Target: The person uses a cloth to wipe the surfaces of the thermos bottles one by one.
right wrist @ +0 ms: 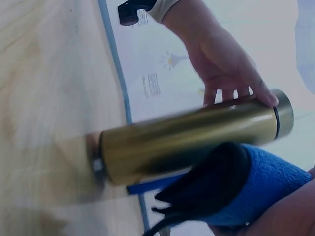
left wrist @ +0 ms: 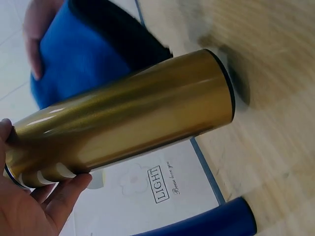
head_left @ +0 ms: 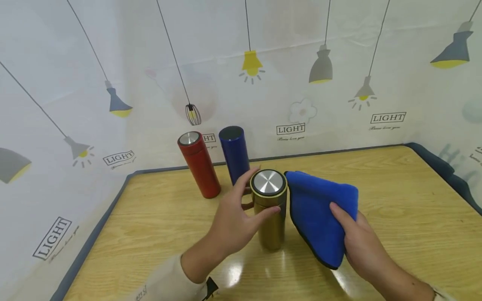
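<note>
The gold bottle (head_left: 272,230) is upright at the table (head_left: 150,238); you can't tell whether its base touches. Your left hand (head_left: 233,221) grips it near the top, fingers curled round. Your right hand (head_left: 363,246) pinches a blue cloth (head_left: 316,213) just beside it. Behind stand a blue bottle (head_left: 234,152) and, farther left, a red bottle (head_left: 200,169).

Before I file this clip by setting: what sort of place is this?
Probably an indoor tabletop setup: a wooden table, a lamp-print backdrop behind it, and a red bottle standing there.
</note>
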`<state>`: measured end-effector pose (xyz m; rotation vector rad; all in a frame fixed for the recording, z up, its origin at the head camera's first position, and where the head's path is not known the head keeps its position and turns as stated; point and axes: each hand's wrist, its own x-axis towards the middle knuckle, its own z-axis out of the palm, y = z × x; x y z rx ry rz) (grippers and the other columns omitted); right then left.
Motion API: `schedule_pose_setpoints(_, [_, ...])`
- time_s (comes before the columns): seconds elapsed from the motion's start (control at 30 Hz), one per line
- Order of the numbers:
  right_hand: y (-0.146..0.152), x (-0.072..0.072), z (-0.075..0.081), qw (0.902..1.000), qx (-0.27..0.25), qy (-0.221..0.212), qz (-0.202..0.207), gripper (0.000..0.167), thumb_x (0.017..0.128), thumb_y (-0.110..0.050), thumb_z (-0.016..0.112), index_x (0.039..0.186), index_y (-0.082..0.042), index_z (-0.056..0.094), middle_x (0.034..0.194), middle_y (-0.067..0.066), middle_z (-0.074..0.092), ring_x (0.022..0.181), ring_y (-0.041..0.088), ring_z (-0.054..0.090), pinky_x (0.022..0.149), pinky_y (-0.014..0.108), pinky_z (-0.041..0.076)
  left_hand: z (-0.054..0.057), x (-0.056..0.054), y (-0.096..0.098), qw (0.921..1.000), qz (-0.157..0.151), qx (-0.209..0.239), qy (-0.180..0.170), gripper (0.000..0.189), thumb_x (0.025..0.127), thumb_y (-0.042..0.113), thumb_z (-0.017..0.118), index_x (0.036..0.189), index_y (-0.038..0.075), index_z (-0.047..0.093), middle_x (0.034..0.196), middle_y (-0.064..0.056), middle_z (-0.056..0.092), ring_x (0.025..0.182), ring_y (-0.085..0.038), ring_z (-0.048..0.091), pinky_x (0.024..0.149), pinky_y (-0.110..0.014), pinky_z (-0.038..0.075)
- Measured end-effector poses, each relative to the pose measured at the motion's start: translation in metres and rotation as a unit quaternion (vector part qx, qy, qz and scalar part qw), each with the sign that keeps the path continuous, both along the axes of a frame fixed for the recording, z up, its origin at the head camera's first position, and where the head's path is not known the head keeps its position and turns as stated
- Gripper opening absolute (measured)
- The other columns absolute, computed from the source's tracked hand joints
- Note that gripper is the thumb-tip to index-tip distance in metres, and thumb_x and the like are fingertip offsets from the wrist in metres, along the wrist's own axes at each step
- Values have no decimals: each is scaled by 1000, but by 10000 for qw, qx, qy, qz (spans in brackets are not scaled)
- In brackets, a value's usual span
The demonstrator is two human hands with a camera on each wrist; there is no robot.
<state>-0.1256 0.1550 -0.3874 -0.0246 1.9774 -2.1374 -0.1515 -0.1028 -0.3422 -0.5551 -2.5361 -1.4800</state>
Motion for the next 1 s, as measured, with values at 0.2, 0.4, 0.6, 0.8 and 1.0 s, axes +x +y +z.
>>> schedule_pose_setpoints(0.2, [-26, 2, 14, 9971, 425, 621, -147, 49, 110, -38, 30, 154, -15, 29, 148, 14, 46, 130, 25, 49, 97, 39, 48, -8, 12, 2, 9997, 23, 186, 137, 84, 80, 34, 85, 151, 31, 38, 140, 8, 57, 113, -16, 63, 83, -29, 60])
schedule_pose_setpoints(0.4, [-42, 8, 14, 9944, 350, 984, -165, 44, 110, -29, 33, 149, -9, 38, 141, 18, 54, 119, 14, 60, 92, 33, 53, -13, 18, 6, 9989, -83, 309, 342, 83, 80, 32, 85, 150, 30, 40, 141, 7, 57, 113, -16, 63, 81, -26, 59])
schedule_pose_setpoints(0.6, [-50, 13, 6, 9902, 453, 1321, -85, 42, 110, -22, 35, 149, -6, 40, 140, 14, 54, 118, 3, 58, 91, 23, 51, -15, 19, 8, 9990, -91, 293, 323, 84, 82, 33, 84, 152, 30, 37, 140, 9, 56, 116, -18, 62, 82, -26, 59])
schedule_pose_setpoints(0.8, [-54, 15, 0, 9841, 536, 1693, -95, 38, 109, -16, 37, 144, -3, 45, 130, 8, 60, 115, 5, 60, 90, 22, 52, -18, 19, 11, 9982, -13, 119, 587, 89, 83, 33, 82, 155, 26, 29, 140, 1, 57, 116, -21, 64, 83, -28, 59])
schedule_pose_setpoints(1.0, [-59, 16, -3, 9795, 578, 1927, 7, 36, 108, -14, 38, 140, -1, 49, 124, 6, 63, 112, 5, 61, 91, 21, 51, -21, 19, 11, 9957, 220, -240, 867, 91, 80, 35, 84, 153, 30, 31, 144, 3, 55, 119, -17, 63, 81, -27, 60])
